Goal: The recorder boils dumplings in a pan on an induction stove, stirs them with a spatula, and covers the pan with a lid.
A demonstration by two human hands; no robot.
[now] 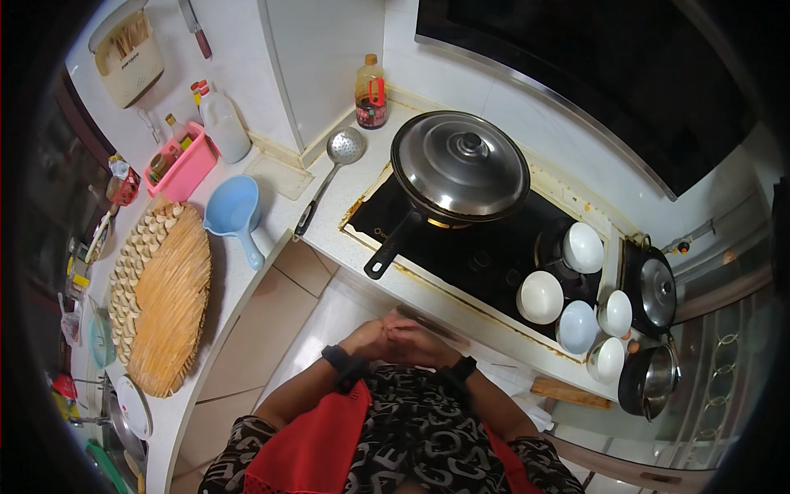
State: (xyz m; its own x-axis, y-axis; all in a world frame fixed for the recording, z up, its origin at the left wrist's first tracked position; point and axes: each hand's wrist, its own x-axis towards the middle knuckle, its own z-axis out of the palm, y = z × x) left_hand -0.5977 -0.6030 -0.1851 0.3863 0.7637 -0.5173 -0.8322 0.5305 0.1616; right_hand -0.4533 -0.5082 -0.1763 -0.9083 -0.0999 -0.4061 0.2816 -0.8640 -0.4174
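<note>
My left hand (369, 338) and my right hand (412, 341) rest together in front of my body, fingers overlapping; which hand lies on top is hard to tell, and no object shows in them. Before me a lidded frying pan (460, 163) sits on the black gas stove (478, 259), its black handle pointing towards me. Left of the stove lies a metal skimmer (345, 148). A light blue plastic ladle (233, 207) stands on the left counter beside a woven straw tray (173, 296) with rows of dumplings (129, 278) along one side.
Several bowls (540, 297) stand at the stove's right end, near a saucepan (648, 380) and another lidded pan (657, 290). A sauce bottle (371, 92) is in the back corner. A pink basket (182, 162) and white jug (225, 123) stand on the left counter (228, 296). A range hood overhangs the stove.
</note>
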